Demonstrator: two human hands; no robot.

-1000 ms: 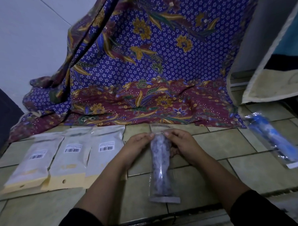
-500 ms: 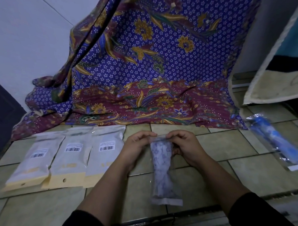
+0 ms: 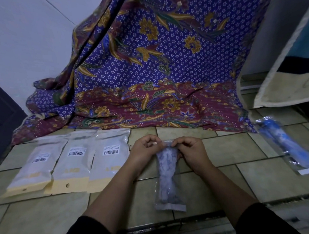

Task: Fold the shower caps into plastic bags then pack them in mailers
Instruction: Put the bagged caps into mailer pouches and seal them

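1. Head view, hands: left hand (image 3: 144,151) and right hand (image 3: 190,150) meet at the far end of a clear plastic bag (image 3: 168,183). The curled fingers (image 3: 179,142) of each hand pinch its top edge.
2. Head view, task thing: a pale patterned shower cap (image 3: 165,162) sits folded inside that bag, which lies lengthwise on the tiled floor (image 3: 241,175) between the forearms.
3. Head view, surroundings: three mailers (image 3: 76,164) lie side by side at left, barcodes up. A bagged blue cap (image 3: 284,144) lies well apart at right. A batik cloth (image 3: 165,63) hangs behind.
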